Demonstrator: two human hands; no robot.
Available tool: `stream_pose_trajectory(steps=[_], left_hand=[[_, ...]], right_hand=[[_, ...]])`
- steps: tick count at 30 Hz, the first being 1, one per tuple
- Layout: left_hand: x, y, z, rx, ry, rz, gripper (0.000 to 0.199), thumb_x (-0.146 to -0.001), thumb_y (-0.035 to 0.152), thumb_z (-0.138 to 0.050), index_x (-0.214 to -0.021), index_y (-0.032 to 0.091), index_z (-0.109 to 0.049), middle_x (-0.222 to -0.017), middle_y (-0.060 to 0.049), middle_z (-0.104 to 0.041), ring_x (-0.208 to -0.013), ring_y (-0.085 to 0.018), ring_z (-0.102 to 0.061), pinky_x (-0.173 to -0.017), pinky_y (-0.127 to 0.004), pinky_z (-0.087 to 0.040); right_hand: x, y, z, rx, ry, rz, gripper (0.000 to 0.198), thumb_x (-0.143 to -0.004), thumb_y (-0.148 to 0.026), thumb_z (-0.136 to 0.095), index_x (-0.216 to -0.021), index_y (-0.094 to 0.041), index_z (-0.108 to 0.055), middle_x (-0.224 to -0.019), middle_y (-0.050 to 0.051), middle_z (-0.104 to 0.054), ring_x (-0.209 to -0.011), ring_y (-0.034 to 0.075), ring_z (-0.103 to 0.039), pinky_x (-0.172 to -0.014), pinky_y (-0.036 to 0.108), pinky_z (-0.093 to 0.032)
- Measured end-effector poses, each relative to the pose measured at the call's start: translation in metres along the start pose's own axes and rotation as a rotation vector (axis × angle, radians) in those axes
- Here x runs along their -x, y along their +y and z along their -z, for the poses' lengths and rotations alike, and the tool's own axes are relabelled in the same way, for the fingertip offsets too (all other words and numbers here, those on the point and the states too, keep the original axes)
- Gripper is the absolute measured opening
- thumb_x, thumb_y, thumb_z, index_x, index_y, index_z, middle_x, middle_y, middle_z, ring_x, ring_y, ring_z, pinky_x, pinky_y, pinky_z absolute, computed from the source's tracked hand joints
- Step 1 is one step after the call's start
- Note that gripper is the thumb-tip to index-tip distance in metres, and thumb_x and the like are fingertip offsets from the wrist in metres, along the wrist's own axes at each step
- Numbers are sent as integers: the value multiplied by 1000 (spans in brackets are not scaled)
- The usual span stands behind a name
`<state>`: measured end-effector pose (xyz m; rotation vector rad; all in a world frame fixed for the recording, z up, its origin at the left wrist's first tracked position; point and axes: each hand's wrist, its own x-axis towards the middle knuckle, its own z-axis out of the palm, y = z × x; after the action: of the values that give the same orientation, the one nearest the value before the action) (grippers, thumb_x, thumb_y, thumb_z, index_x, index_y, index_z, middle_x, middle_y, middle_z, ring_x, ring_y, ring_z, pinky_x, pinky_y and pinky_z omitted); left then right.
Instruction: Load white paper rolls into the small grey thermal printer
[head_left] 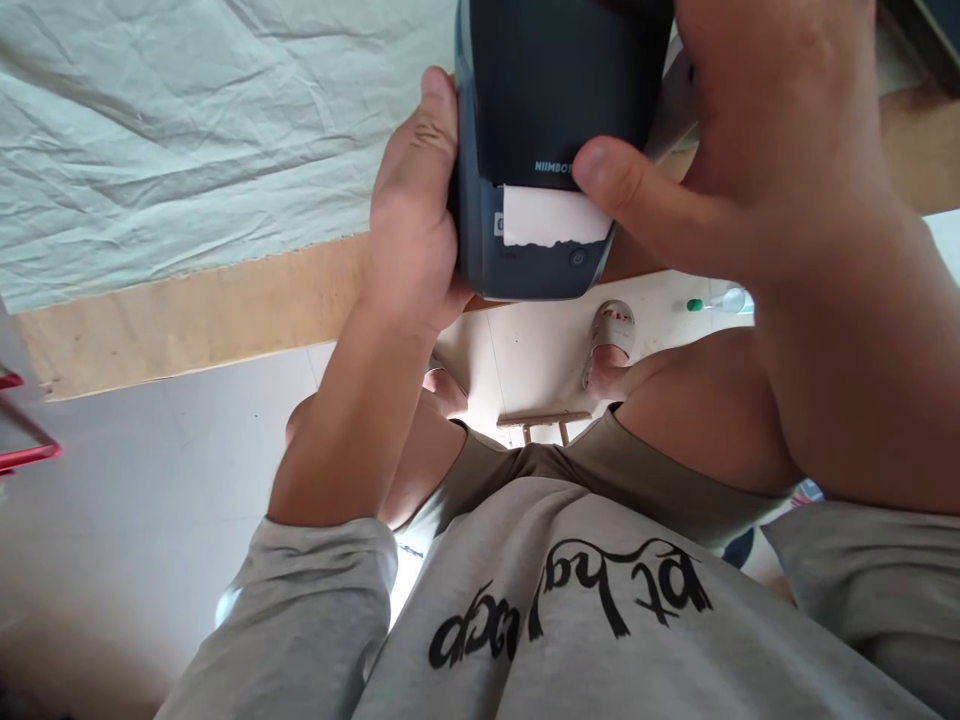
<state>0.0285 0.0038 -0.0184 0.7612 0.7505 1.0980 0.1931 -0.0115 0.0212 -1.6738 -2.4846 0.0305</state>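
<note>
A dark label printer (562, 90) marked NIIMBOT is held up close in front of me, over the table's near edge. White label paper (551, 215) with a ragged torn end sticks out of its slot, above a power button. My left hand (420, 200) is closed around the printer's left side, thumb along the edge. On the other side my right hand (750, 170) rests its thumb on the dark lid beside the lettering. The other right fingers are hidden behind the hand and the printer, whose top runs out of view.
A wrinkled pale green cloth (187, 140) covers the table, leaving a bare wooden edge (202, 320). A bottle with a green cap (696, 305) lies on the floor near my foot. A red-framed object (30, 455) stands at the left, and a wooden bar (544, 419) shows between my legs.
</note>
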Motion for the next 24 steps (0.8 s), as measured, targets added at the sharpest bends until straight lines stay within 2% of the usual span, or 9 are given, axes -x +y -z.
stream_pose_trajectory(steps=[2, 4, 6, 9, 12, 16, 20, 24], left_hand=[[-2, -1, 1, -3, -74, -82, 27, -80, 37, -34, -65, 19, -47, -94, -4, -56, -94, -20, -51, -62, -28, -44], [-2, -1, 4, -25, -85, -71, 25, -79, 37, -35, -66, 20, -47, -93, -4, -56, -94, -20, -51, -63, -28, -44], [0, 0, 5, -45, -83, -61, 22, -79, 37, -35, -73, 21, -49, -96, -3, -55, -95, -19, -50, -64, -28, -43], [2, 3, 3, -27, -89, -28, 20, -78, 38, -39, -81, 22, -50, -96, -2, -53, -92, -17, -50, -64, -26, -42], [1, 4, -3, 89, -138, -6, 20, -76, 34, -36, -71, 20, -49, -81, -2, -51, -80, -14, -51, -59, -24, -40], [-2, 3, -8, 210, -142, -24, 19, -71, 23, -34, -59, 15, -45, -61, -3, -36, -57, -8, -41, -53, -22, -35], [-2, 0, -7, 205, -121, -62, 17, -70, 20, -36, -59, 13, -46, -59, -2, -31, -54, -7, -35, -52, -22, -30], [-2, -2, -7, 172, -95, -72, 16, -68, 18, -35, -57, 14, -46, -58, -2, -29, -53, -7, -34, -52, -22, -29]], right_hand=[[-1, -1, 1, 17, -12, -18, 75, -58, -47, 23, -119, -30, -17, -115, -11, -26, -112, 8, -30, -94, 32, -25], [-2, 1, 3, 10, -13, -16, 86, -53, -33, 36, -120, -30, -18, -111, -9, -28, -111, 8, -29, -92, 32, -25], [-2, 6, 5, -2, -25, -11, 92, -52, -27, 39, -119, -27, -23, -106, -8, -31, -109, 6, -31, -93, 29, -26], [-3, 11, 5, -58, -39, -57, 89, -56, -31, 37, -117, -26, -28, -108, -10, -32, -111, 3, -31, -99, 23, -26], [-2, 13, 6, -130, -7, -110, 87, -57, -35, 36, -117, -33, -27, -111, -14, -30, -114, 2, -30, -104, 21, -24], [0, 13, 8, -174, 17, -22, 77, -63, -37, 29, -115, -36, -29, -110, -17, -32, -109, -2, -34, -98, 16, -27], [0, 13, 11, -164, -5, 12, 62, -70, -41, 14, -115, -36, -28, -112, -17, -31, -107, -1, -34, -95, 15, -28], [0, 10, 11, -171, -9, 14, 71, -66, -31, 23, -117, -33, -26, -113, -15, -30, -111, 0, -33, -97, 17, -28]])
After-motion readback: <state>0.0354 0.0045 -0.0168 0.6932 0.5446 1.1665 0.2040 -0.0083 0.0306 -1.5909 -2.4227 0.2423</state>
